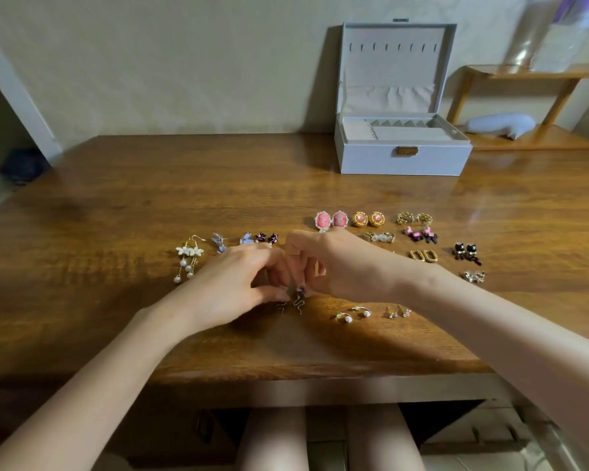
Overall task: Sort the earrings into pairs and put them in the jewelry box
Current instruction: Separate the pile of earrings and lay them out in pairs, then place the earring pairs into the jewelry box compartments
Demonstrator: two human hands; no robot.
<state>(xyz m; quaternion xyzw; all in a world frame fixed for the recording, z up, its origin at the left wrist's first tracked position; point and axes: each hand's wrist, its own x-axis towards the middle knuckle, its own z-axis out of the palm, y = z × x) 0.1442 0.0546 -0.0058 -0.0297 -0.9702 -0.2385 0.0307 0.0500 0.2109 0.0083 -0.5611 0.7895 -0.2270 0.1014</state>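
- Head view, middle of the brown wooden bench (116,198): left hand (238,283) and right hand (337,266) knuckle to knuckle, fingers curled, each pinching at the pair of slim wavy snake-shaped metal earrings (299,301); touching the bench or just above it, cannot tell.
- Right of the hands, laid in twos: pink oval bead-rimmed earrings (330,220), round gold earrings (368,219), black cat earrings (466,252), gold rectangular hoops (423,255), pearl-tipped open hoops (353,314).
- Left of the hands: white flower earrings with dangling pearls (188,259), blue flower earrings (232,241).
- Far back on the right: pale grey jewelry box (402,158), lid upright, well apart from every earring.
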